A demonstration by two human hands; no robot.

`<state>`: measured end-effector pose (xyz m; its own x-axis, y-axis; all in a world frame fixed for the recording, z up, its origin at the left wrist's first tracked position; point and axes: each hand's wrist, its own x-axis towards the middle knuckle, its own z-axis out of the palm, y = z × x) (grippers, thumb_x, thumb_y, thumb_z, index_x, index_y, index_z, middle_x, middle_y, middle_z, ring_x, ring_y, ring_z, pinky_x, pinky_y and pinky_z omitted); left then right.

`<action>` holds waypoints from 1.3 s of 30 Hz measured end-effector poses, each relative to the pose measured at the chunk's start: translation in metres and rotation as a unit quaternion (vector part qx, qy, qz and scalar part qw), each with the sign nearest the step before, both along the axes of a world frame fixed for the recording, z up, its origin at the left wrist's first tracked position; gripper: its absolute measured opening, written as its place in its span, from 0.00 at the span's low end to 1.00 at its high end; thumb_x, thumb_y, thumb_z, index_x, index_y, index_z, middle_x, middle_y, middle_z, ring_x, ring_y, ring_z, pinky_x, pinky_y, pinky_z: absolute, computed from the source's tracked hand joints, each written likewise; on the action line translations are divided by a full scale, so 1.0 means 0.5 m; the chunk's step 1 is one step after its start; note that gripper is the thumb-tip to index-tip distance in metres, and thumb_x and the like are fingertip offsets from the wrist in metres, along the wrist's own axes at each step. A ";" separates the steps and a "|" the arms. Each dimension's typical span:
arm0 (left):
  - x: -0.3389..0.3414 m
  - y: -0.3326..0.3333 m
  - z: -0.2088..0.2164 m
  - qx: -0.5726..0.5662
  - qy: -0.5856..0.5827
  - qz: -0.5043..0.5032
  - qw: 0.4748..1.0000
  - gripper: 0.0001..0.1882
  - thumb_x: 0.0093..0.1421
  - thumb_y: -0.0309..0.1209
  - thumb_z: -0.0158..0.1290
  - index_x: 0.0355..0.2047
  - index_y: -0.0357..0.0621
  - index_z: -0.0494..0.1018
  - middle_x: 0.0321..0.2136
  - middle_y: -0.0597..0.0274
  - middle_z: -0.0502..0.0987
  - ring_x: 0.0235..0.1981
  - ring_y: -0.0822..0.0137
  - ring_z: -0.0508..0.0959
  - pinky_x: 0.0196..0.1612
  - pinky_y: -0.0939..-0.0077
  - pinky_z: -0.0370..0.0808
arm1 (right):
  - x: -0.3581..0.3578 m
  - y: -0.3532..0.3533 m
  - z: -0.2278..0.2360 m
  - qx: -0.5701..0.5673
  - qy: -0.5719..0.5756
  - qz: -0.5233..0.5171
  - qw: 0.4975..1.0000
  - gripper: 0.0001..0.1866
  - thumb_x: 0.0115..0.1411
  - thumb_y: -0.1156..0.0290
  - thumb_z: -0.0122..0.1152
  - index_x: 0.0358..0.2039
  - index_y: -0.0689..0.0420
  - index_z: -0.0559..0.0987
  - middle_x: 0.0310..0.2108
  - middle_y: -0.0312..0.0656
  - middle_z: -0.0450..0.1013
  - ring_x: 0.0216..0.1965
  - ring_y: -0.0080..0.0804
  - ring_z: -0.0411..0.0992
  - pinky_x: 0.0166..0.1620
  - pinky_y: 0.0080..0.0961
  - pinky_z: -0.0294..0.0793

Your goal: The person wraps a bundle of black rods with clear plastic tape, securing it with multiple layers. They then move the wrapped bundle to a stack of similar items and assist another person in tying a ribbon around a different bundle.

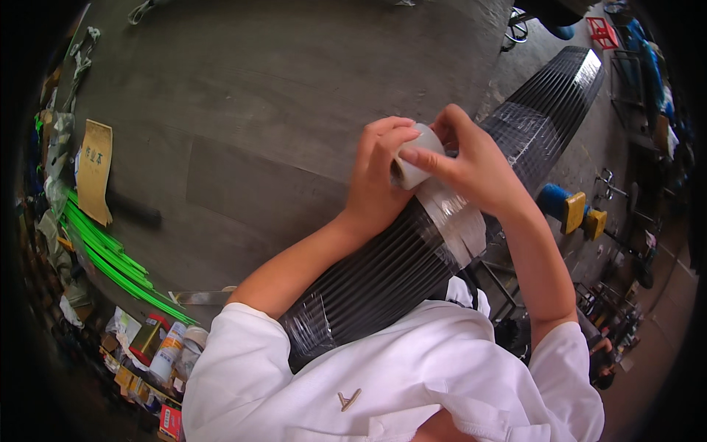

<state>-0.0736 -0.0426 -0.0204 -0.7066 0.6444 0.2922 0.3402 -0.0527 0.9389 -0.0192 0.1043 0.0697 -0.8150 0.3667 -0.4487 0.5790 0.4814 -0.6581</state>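
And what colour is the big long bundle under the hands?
The bundle is black, seen best in the head view.

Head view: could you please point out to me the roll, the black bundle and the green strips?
Roll (423, 156): head view, on its pale outer side.
Black bundle (390, 259): head view, on the bare rods of its nearer part.
Green strips (112, 255): head view, near the middle of their length.

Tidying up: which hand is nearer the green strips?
Left. The left hand is right of the green strips, on the film roll; the right hand is farther right.
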 end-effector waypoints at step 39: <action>0.033 -0.040 0.095 -0.389 -0.150 -0.298 0.859 0.57 0.37 0.43 0.74 0.64 0.39 0.56 0.58 0.47 0.61 0.60 0.51 0.64 0.62 0.60 0.62 | 0.510 -0.101 -0.127 -0.244 0.272 -0.375 0.852 0.17 0.52 0.60 0.61 0.25 0.63 0.72 0.63 0.53 0.57 0.63 0.48 0.61 0.62 0.44 0.59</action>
<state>-0.0571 -0.0628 0.0271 -0.1521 0.8357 -0.5277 0.2070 0.5490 0.8098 0.2358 0.0538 0.0063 -0.5701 0.7532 -0.3281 0.1490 -0.2979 -0.9429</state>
